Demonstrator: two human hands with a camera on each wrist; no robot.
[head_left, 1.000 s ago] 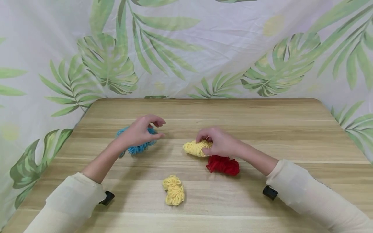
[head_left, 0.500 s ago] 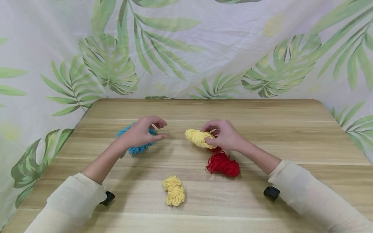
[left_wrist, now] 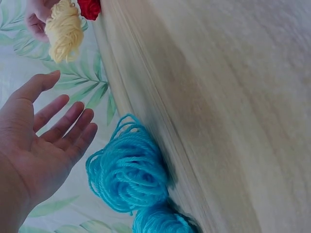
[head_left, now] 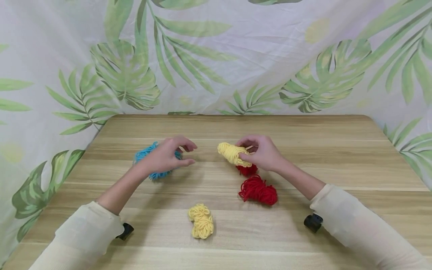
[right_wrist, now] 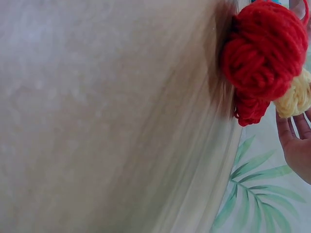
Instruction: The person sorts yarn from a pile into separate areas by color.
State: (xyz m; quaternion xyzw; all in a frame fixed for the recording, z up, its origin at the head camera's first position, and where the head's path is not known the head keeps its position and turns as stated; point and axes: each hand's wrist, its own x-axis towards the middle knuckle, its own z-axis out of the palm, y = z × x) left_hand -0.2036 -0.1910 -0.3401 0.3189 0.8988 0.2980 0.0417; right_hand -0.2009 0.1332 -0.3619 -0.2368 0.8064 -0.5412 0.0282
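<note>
In the head view my right hand [head_left: 264,153] pinches a pale yellow yarn skein [head_left: 230,152] between thumb and fingers, lifted off the table. Just below it lies a red skein [head_left: 247,170], partly covered by the yellow one. A second red skein [head_left: 258,191] rests nearer to me. My left hand [head_left: 167,154] hovers over blue yarn [head_left: 146,153] with relaxed, parted fingers and nothing in them. The left wrist view shows the blue yarn [left_wrist: 129,167] as two bundles, apart from the fingers. Another yellow skein [head_left: 201,221] lies near the front.
A wood-grain table [head_left: 303,232] carries all the yarn. Behind it hangs a pale cloth [head_left: 256,60] with green leaf prints. A black wrist device [head_left: 313,222] shows beneath the right sleeve, another [head_left: 125,231] beneath the left.
My right hand has raised the yellow skein and carried it away from me and slightly right, uncovering the farther red skein. The left hand has shifted very slightly right.
</note>
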